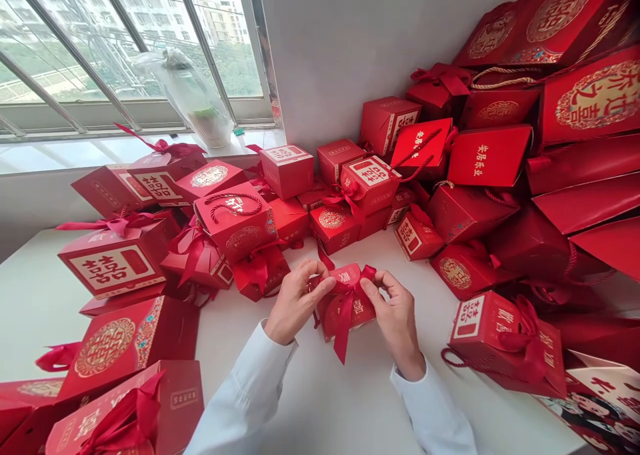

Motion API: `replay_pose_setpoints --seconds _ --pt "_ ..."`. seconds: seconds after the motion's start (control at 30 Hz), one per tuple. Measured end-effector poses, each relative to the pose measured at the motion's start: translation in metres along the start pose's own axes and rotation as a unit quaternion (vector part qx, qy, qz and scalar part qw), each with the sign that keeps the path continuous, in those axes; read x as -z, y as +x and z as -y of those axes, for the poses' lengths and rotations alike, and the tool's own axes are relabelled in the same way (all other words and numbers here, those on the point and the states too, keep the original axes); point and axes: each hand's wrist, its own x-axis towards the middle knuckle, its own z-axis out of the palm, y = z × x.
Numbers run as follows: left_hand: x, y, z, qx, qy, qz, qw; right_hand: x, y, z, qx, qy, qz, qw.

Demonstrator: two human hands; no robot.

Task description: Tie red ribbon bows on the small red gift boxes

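A small red gift box (365, 313) with gold characters stands on the white table between my hands. Across its top runs a red ribbon (344, 328), looped into a bow, with one tail hanging down the front. My left hand (296, 298) pinches the bow's left loop between thumb and fingers. At the other side, my right hand (397, 311) is closed on the right loop, thumb pressed to the fingers. Both hands rest close against the box top; the box's underside and back are hidden.
Red gift boxes (111, 258) crowd the left and back of the white table (320, 408). To the right, a pile of red boxes and bags (590, 101) rises against the wall. On the windowsill stands a cup in a clear plastic bag (203, 108), beside the barred window.
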Motion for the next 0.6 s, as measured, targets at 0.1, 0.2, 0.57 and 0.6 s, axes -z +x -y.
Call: replay_pose_setpoints --seconds 0.1,0.2,0.57,0.6 --pt "-0.002 0.001 0.002 0.010 -0.025 -0.006 1.000 -0.001 -0.001 -0.001 -0.004 0.003 -0.002 1.000" --pt "-0.001 0.002 0.004 0.009 -0.046 -0.001 0.999 -0.002 -0.002 -0.001 -0.007 0.004 -0.005 1.000" --pt "-0.001 0.003 0.013 -0.002 -0.081 0.009 0.997 -0.003 -0.003 0.003 -0.017 0.014 -0.004 1.000" --pt "-0.001 0.002 0.012 -0.003 -0.073 0.005 0.997 -0.003 -0.003 0.003 -0.016 0.015 -0.004 1.000"
